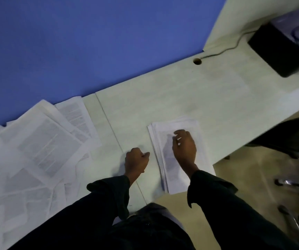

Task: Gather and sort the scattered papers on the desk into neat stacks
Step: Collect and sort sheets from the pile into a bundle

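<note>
Plainly, with the right hand (183,148) resting loose-fingered on the neat white paper stack (179,156) and the left hand (136,159) fisted empty beside it, a careless nudge could fan those sheets.

A black box (282,49) with a cable (229,48) sits near a chair (293,138).
</note>
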The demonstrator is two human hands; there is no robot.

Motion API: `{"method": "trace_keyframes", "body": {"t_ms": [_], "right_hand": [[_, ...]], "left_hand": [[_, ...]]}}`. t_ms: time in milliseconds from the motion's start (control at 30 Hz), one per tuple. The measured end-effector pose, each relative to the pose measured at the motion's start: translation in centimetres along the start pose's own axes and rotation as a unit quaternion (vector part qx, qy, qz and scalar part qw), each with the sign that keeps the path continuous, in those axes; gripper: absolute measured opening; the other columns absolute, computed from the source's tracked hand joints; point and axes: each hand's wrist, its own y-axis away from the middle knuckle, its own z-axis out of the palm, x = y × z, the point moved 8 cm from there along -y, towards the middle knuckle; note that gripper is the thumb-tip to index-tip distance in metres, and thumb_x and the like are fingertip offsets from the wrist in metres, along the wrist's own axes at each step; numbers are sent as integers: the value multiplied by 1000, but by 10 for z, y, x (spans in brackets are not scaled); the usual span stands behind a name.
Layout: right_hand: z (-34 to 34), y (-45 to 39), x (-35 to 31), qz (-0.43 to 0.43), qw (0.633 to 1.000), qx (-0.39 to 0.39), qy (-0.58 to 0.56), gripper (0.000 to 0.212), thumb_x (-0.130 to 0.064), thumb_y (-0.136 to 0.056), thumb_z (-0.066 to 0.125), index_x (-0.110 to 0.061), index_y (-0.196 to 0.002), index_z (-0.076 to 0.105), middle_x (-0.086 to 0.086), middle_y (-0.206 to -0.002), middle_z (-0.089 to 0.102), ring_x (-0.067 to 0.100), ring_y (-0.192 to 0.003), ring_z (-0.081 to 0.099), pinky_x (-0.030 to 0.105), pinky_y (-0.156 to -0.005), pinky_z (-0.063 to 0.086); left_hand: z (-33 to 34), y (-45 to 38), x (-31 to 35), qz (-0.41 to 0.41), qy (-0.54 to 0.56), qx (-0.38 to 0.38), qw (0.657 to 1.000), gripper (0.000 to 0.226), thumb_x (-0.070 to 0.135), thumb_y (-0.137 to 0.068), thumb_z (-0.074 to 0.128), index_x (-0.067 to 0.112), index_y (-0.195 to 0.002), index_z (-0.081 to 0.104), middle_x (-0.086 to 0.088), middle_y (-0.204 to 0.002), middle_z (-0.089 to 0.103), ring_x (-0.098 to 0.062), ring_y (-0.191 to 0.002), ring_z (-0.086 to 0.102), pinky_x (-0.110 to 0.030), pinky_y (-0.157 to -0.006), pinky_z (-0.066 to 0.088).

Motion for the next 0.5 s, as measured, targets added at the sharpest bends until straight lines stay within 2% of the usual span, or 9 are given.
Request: {"method": "trace_keyframes", "body": {"t_ms": [167, 300, 400, 500], "right_hand": [[89, 15, -90, -57, 985, -156, -54, 17, -17, -95, 60, -26, -107, 66, -8, -96, 68, 12, -81, 65, 27, -67, 48], [149, 44, -160, -118, 959, -253, -45, 20, -13, -91, 61, -25, -106, 67, -6, -98, 70, 14, -88, 67, 27, -68, 48], [189, 65, -203, -157, 939, -304, -24, 21, -13, -89, 63, -24, -107, 67, -4, -101, 71, 18, -94, 68, 30, -75, 52], [223, 79, -247, -197, 922, -334, 5, 31, -16, -90, 70, -19, -121, 64, 3, -117, 68, 24, -111, 65, 35, -89, 52]], "left_hand": [[-87, 2, -71, -86, 92, 96, 987, 25, 25, -81, 66, 9, -67, 53, -10, -65, 64, -27, -45, 67, -45, -45, 59], [-162, 18, -142, -138, 171, 191, 957, 13, 16, -76, 59, 6, -71, 53, -12, -65, 62, -29, -50, 68, -47, -44, 59], [-214, 34, -191, -173, 176, 270, 931, 14, 16, -77, 59, 2, -78, 57, -10, -73, 64, -31, -65, 69, -42, -55, 60], [-257, 54, -233, -207, 163, 340, 902, 18, 16, -80, 61, -2, -85, 58, -12, -84, 63, -36, -88, 63, -33, -68, 43]]}}
